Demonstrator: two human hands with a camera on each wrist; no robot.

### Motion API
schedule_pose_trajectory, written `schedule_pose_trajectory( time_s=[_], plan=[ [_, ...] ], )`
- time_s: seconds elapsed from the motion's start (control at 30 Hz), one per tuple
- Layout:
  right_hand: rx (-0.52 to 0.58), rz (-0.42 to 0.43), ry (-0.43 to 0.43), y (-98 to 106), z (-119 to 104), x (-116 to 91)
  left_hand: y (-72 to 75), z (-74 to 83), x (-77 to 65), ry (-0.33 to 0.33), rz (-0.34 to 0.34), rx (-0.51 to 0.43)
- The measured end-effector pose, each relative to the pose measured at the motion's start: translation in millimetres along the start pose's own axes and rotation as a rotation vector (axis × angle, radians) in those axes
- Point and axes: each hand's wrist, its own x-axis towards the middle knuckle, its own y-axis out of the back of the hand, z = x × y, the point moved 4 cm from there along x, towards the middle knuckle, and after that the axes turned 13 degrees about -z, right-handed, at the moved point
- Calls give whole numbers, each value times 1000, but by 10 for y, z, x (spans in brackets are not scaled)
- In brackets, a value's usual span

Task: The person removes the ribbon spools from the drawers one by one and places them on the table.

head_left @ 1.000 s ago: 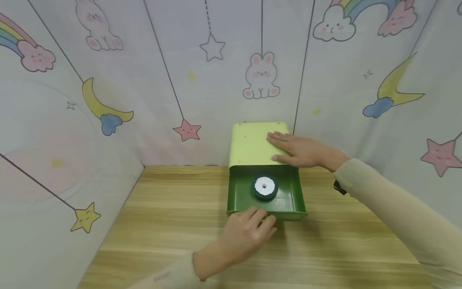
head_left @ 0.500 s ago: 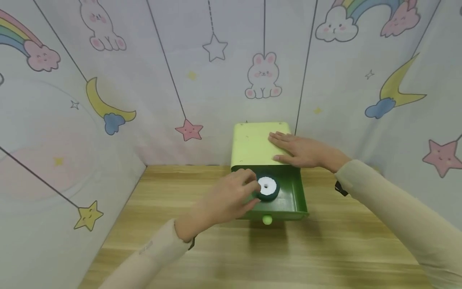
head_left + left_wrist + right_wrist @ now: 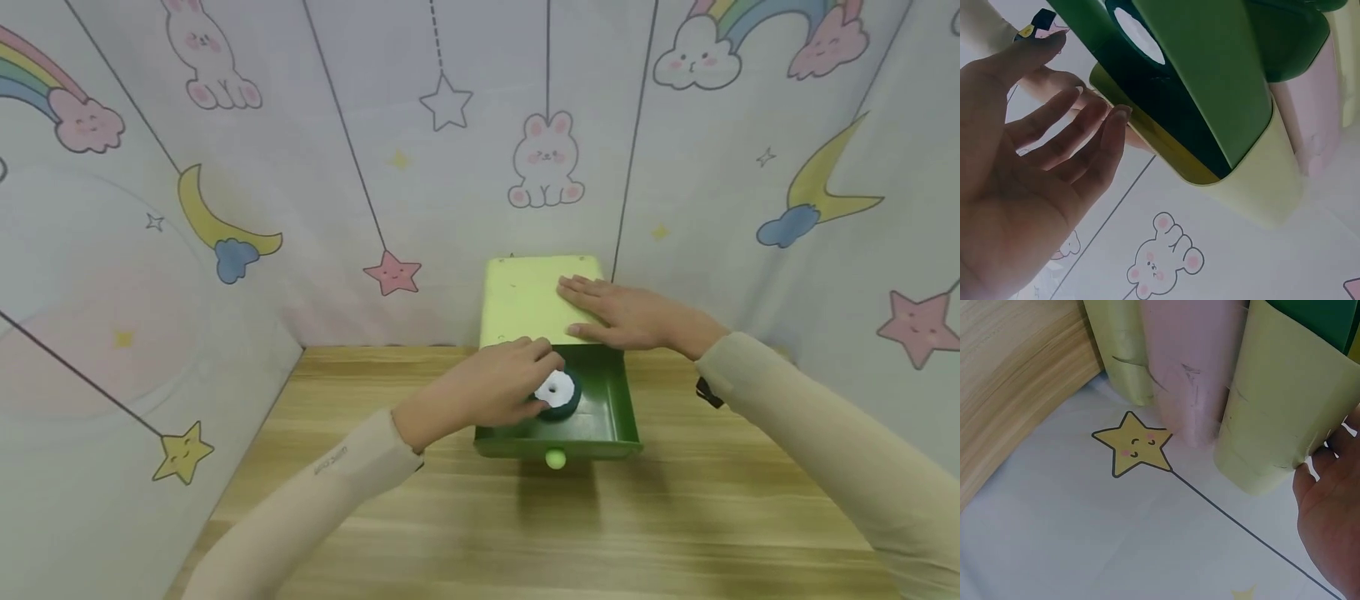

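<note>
A green drawer (image 3: 600, 421) stands pulled out of a pale yellow-green cabinet (image 3: 517, 300). Inside it lies a ribbon spool (image 3: 558, 392) with a white face and a dark green edge. My left hand (image 3: 502, 385) hovers over the drawer's left side, fingertips right at the spool's left edge in the head view. From the left wrist, this hand (image 3: 1041, 162) shows loosely bent fingers with nothing between them, and the spool (image 3: 1141, 36) sits past the fingertips. Flat on the cabinet top rests my right hand (image 3: 626, 315), fingers extended.
A light green round knob (image 3: 555, 459) juts from the drawer front. Below the top tier, the right wrist view shows a pink tier (image 3: 1191, 369) and another pale green one. The wooden table (image 3: 360, 417) meets a patterned cloth wall (image 3: 450, 208) behind the cabinet.
My left hand has left the drawer front, swung up over the drawer's left side and edged right to the spool. The right hand stays on the cabinet top.
</note>
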Motion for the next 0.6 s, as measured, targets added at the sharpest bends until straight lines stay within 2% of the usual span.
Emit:
schedule_pose_trajectory(
  time_s=[0.13, 0.4, 0.6],
  plan=[
    [-6, 1, 2, -4, -1, 8, -20, -11, 95, -7, -73, 27],
    [-4, 10, 8, -33, 21, 19, -42, 31, 241, -45, -176, 77],
    [-15, 12, 13, -19, 18, 16, -78, 51, 359, -46, -247, 109]
  ],
)
